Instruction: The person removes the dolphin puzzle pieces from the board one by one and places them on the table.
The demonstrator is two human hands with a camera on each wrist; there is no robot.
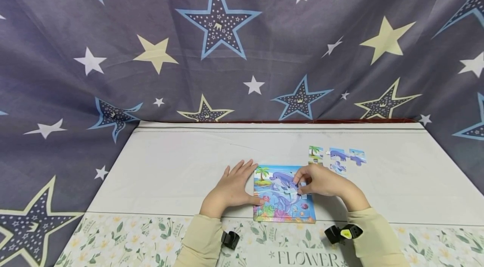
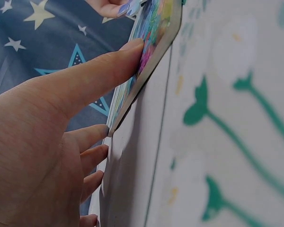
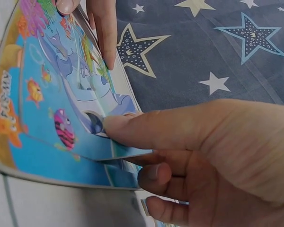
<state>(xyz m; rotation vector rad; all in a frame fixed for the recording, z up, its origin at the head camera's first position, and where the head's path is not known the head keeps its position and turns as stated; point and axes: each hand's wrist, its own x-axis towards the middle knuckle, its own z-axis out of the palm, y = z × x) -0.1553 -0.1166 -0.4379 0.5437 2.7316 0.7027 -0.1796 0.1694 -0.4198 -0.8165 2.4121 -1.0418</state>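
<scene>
In the head view, a puzzle board [image 1: 281,213] with dolphins on it lies at the front of a white table [image 1: 181,166], just behind a flowered strip [image 1: 140,237] with the word "FLOWER". The left hand [image 1: 233,189] is spread along the board's left side, its fingers apart and the thumb resting over the near part of that edge. The right hand [image 1: 323,181] bends over the board's right side, fingertips and thumb close together. Loose puzzle pieces [image 1: 357,156] lie on the table beyond the right hand. A starry curtain [image 1: 242,78] hangs behind.

In the left wrist view, the left thumb reaches straight onto the board's picture, and the fingers lie at its edge. Part of the right hand shows at the top.

In the right wrist view, the right thumb and fingers pinch a blue piece [image 3: 128,151] over the board, thumb on top. Whether it is seated anywhere cannot be told.
</scene>
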